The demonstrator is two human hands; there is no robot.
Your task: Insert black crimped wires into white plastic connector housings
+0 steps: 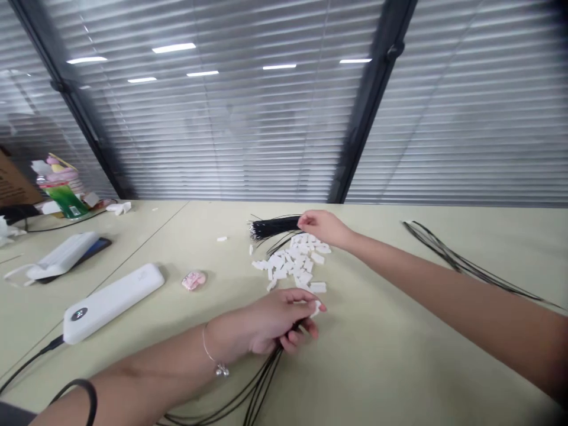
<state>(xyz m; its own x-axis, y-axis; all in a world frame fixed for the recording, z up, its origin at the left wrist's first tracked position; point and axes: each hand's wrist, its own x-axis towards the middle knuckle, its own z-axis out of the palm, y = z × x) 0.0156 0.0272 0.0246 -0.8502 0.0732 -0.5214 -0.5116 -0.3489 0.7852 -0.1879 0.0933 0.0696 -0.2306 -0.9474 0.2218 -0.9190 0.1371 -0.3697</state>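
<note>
My left hand [284, 319] is closed around several thin black wires [261, 384], which trail down toward the near edge of the view. Between its thumb and forefinger sits a small white plastic connector [316, 308]. Farther out, my right hand [326, 228] has its fingers bent together at a thick bundle of black wires [277, 226] with bright metal ends; whether it pinches a single wire is too small to tell. A heap of white connectors [290, 260] lies between the two hands on the pale table.
A white power bank [113, 305] with a black cable lies at left, near a small pink item [194, 280]. Behind it are a white device [64, 254] and a green bottle [66, 198]. More black wires [465, 263] lie under my right forearm. Window blinds back the table.
</note>
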